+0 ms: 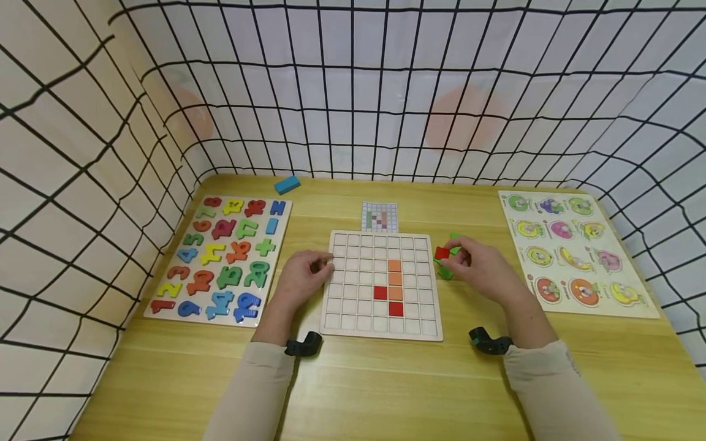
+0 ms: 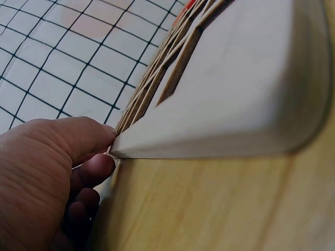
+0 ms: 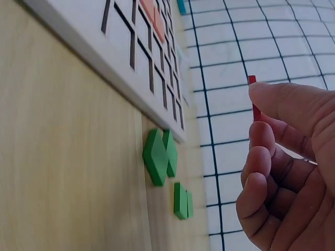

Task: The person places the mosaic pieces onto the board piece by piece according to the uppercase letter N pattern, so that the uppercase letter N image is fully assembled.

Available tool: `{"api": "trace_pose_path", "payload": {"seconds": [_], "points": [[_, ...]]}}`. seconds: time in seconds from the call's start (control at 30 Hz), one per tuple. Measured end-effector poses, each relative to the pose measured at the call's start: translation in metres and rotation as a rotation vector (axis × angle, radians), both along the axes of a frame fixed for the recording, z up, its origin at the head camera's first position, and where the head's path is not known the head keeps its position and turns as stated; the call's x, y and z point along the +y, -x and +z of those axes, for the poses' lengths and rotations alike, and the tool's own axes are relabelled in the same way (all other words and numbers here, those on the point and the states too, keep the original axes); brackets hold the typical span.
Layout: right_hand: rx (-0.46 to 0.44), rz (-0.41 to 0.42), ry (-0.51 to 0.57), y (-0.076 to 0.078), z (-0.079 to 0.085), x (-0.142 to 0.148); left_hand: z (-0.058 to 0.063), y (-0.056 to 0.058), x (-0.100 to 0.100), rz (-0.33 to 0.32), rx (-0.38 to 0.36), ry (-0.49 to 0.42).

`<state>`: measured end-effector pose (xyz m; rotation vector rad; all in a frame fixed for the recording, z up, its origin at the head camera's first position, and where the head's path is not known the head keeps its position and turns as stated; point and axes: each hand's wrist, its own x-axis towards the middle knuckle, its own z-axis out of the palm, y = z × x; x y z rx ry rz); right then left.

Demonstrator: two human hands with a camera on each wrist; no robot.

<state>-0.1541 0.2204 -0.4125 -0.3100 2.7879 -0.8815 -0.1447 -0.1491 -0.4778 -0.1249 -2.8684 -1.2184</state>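
A white wooden grid board (image 1: 342, 309) lies mid-table, with orange squares (image 1: 394, 278) in one column and two red squares (image 1: 380, 293) in nearby cells. At its left edge is my left hand (image 1: 300, 278); thumb and index fingertips pinch the rim (image 2: 125, 146) in the left wrist view. My right hand (image 1: 485, 266), off the board's right side, pinches a small red square tile (image 1: 442, 253) between thumb and index finger. Seen edge-on in the right wrist view, the red tile (image 3: 256, 112) is above the table. Several green tiles (image 3: 155, 157) lie beneath that hand, partly hidden from the head view.
A pattern card (image 1: 379, 217) touches the board's far edge. On the left lies a number puzzle board (image 1: 220, 263), and a fruit puzzle board (image 1: 579, 257) is on the right. A blue block (image 1: 287, 185) sits at the back, near black netting (image 1: 353, 110) surrounding the table.
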Motion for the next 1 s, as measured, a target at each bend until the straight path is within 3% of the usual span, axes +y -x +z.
{"api": "trace_pose_path", "payload": {"seconds": [0.5, 1.0], "points": [[-0.044, 0.096, 0.018, -0.017, 0.000, -0.041, 0.001, -0.001, 0.000, 0.009, -0.011, 0.007], [-0.010, 0.210, 0.086, -0.028, -0.010, -0.079, 0.002, 0.000, 0.000, 0.004, -0.013, -0.002]]}}
